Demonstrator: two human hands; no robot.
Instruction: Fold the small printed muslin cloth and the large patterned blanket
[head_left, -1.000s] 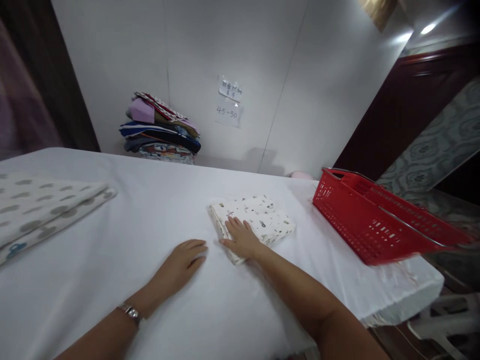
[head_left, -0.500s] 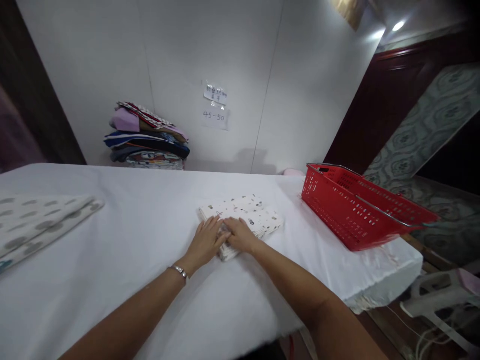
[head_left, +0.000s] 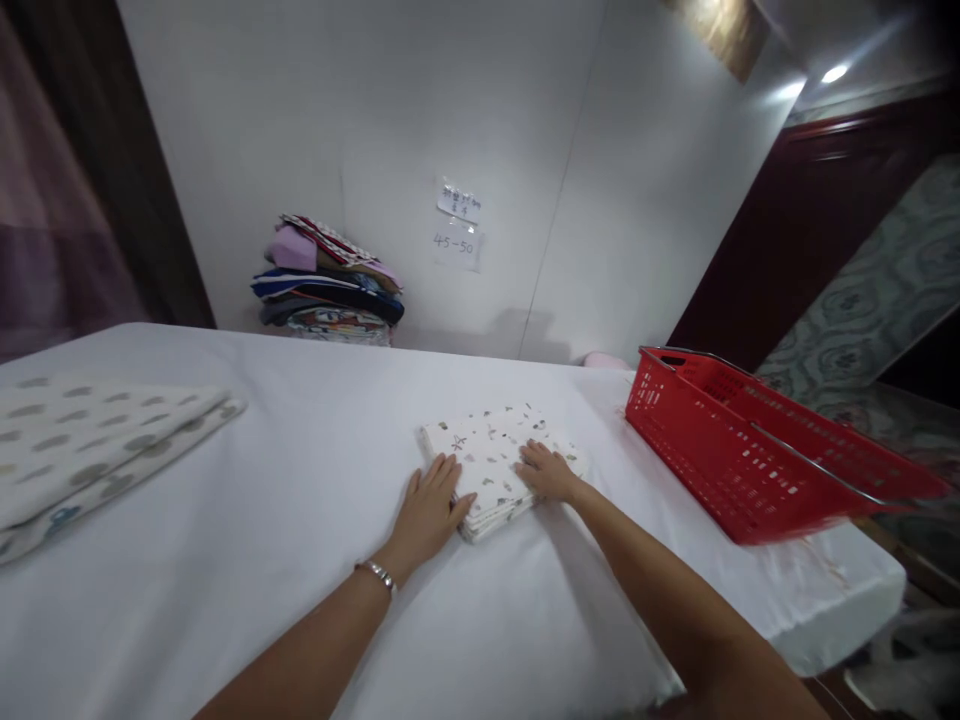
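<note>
A folded white cloth point(head_left: 491, 455) with small dark and olive prints lies in several layers on the white-covered table point(head_left: 330, 440). My left hand point(head_left: 427, 508) rests at its left edge, fingers stretched out, the thumb touching the near left corner. On top of the cloth, toward its right side, my right hand point(head_left: 547, 472) lies flat with the fingers spread. Neither hand grips anything. A bracelet point(head_left: 376, 575) circles my left wrist.
At the left lies another folded cloth point(head_left: 97, 430) with grey-green spots. A red plastic basket point(head_left: 720, 440) with metal handles stands at the right. Against the wall sits a pile of folded fabrics point(head_left: 330, 285), left of two paper signs point(head_left: 456, 243).
My right hand has slid right across the cloth, away from my left hand, uncovering its middle. My left hand stays at the left edge. The view has turned slightly left.
</note>
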